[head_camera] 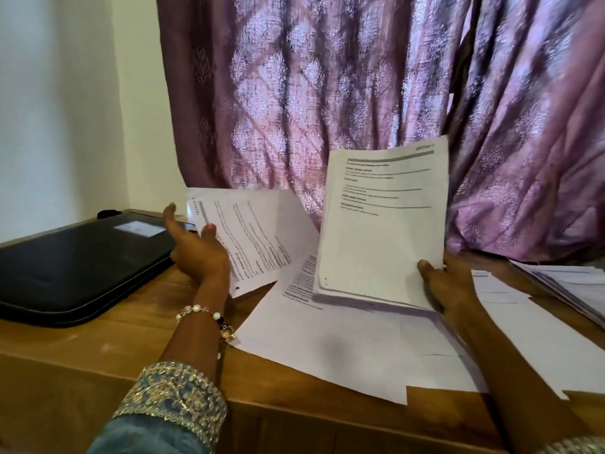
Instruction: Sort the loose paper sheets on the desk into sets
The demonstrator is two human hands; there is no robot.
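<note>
White printed paper sheets, lots of them, spread over a wooden desk [98, 365] w/ a purple patterned curtain [327, 93] hanging right behind it. Seen from the person's own head, looking down at both hands.

Right hand [448, 283] grips a thick stack of sheets [379, 224] by its lower right corner, thumb on the front, fingers behind; stack is raised nearly upright, tilted a bit toward the viewer, its lower edge just above the desk. Left hand [196, 250] is open, palm turned up, fingers spread and relaxed; one loose printed sheet [258, 237] lies across the palm and fingertips, slanting off to the right. Whether the thumb pins it, can't tell. Wrist wears a beaded bracelet [206, 314]; cuff below is blue w/ gold embroidery.

More sheets lie flat on the desk [343, 348] under and in front of the stack, overlapping, some reaching the front edge. Another pile of papers [569, 286] sits at the far right. A closed black zip case [72, 267] rests at the left, apart from the papers.

Handling, as a judgement: single sheets are light, floppy, slide easily on each other, crease if pinched hard. Stack is heavier and stiffer but may fan out; best held along an edge w/ thumb on top, other hand supporting underneath.
</note>
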